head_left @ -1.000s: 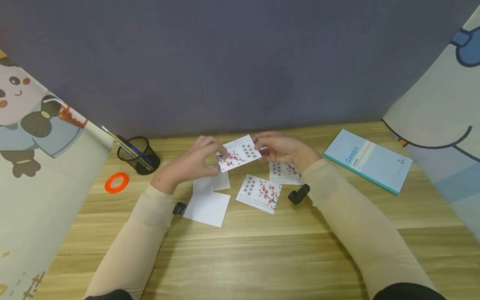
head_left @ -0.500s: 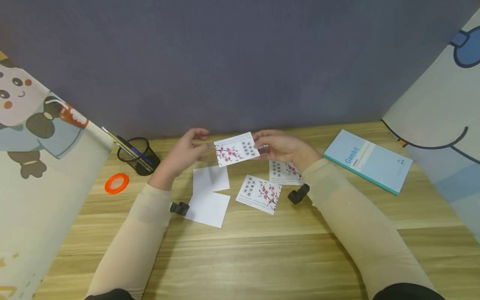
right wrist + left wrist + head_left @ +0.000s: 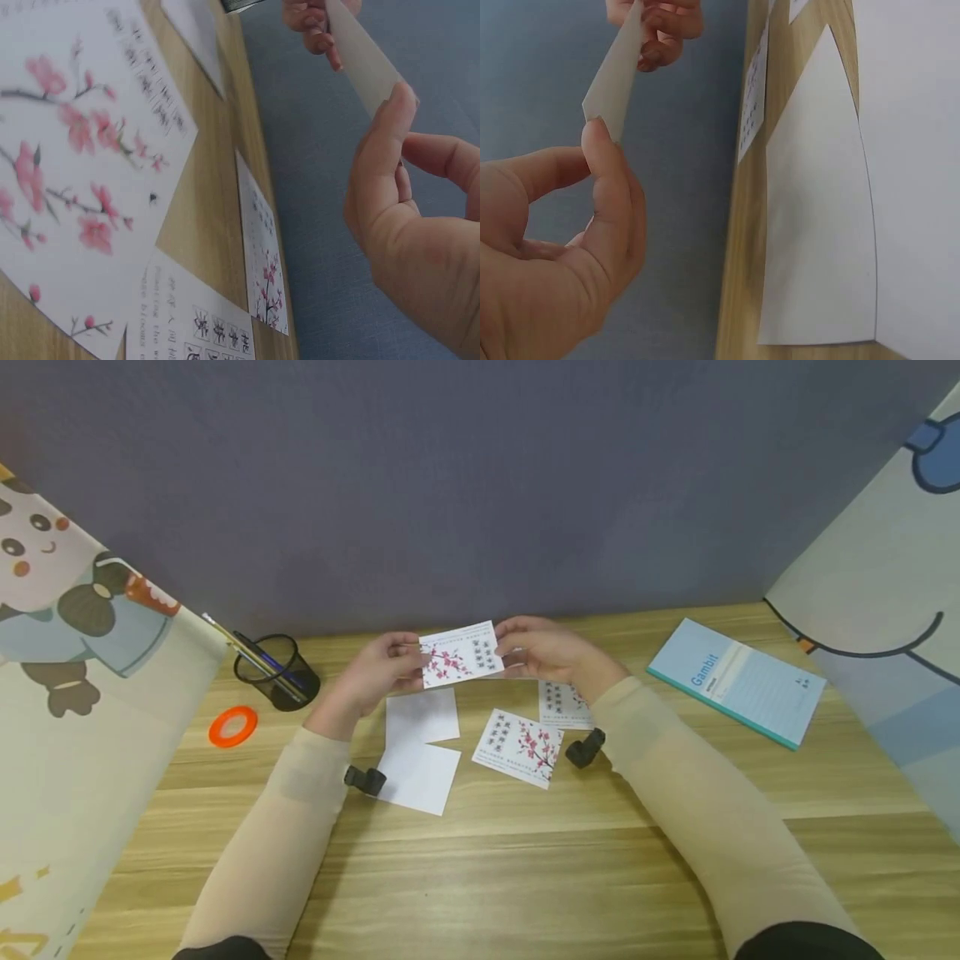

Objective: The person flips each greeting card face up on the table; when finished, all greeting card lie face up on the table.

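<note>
Above the back of the table, a white card [image 3: 457, 656] printed with pink blossoms and dark characters is held between both hands. My left hand [image 3: 372, 672] pinches its left edge between thumb and fingers. The right hand [image 3: 553, 652] pinches the opposite edge. In both wrist views the card's plain back [image 3: 615, 90] shows. Below lie two blank-faced white cards [image 3: 422, 717] on the left, meeting at their edges. A blossom card [image 3: 517, 747] lies to their right, with another blossom card [image 3: 564, 706] partly under the right forearm. The right wrist view shows a further printed card [image 3: 262, 262].
A black mesh pen cup [image 3: 277, 672] with pencils and pens stands at the back left. In front of it lies an orange ring-shaped roll [image 3: 233, 727]. A light blue notebook [image 3: 737, 683] lies at the right. A dark grey panel [image 3: 480, 485] closes off the table's back.
My left hand let go of the card's left edge, drew back, and now pinches it again. The card and right hand have shifted slightly left, and the card tilts less.
</note>
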`<state>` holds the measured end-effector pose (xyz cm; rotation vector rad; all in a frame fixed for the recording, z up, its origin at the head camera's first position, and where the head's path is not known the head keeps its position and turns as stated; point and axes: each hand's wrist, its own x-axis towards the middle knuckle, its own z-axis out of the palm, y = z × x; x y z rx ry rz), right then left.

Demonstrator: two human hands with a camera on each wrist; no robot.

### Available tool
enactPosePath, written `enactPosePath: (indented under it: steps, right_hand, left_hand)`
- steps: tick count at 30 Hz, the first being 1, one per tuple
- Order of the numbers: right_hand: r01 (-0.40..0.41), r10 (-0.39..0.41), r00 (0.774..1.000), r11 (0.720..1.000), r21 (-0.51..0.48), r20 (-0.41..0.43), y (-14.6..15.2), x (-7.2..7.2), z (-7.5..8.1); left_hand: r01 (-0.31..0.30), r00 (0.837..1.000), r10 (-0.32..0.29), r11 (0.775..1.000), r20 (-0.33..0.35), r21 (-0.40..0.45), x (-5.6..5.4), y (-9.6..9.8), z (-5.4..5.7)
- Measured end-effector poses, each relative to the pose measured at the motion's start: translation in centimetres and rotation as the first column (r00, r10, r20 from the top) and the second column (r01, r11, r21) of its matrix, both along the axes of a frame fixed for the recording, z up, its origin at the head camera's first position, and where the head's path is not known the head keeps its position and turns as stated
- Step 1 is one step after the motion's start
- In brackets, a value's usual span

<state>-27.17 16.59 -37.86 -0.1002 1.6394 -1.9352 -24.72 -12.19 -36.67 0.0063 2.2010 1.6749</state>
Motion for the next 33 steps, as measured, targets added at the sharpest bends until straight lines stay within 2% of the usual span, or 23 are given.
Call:
enactPosePath:
  steps: [4,13,16,20,25,33]
  right_hand:
    - [-0.012,0.014,0.999,0.997,0.075,-0.033,-0.7,-0.3,-0.4]
    - [-0.006,0.015,0.999,0.982,0.191,-0.045,-2.4,-1.4,-0.8]
    - [0.006,0.015,0.997,0.969,0.248,-0.082,-3.1,-1.8,-0.9]
    - [0.026,0.026,0.989,0.940,0.341,-0.148,-4.2,-2.2,-1.0]
    - [0.053,0.029,0.982,0.907,0.418,-0.188,-5.8,-2.8,-1.3]
    - [0.099,0.071,0.958,0.826,0.555,-0.277,-7.4,-3.3,-1.2]
  left_hand:
    - [-0.004,1.000,0.004,1.000,0.019,-0.016,-0.5,-0.5,-0.1]
    - [-0.047,0.999,0.047,0.996,-0.007,-0.073,-1.3,-1.0,-0.2]
    - [-0.064,0.998,0.063,0.993,-0.020,-0.095,-1.5,-1.2,-0.3]
    - [-0.093,0.995,0.089,0.989,-0.035,-0.115,-1.9,-1.5,-0.7]
    - [-0.115,0.993,0.110,0.983,-0.041,-0.144,-2.2,-2.0,-1.1]
    - [-0.111,0.994,0.104,0.975,-0.044,-0.191,-2.6,-2.8,-1.4]
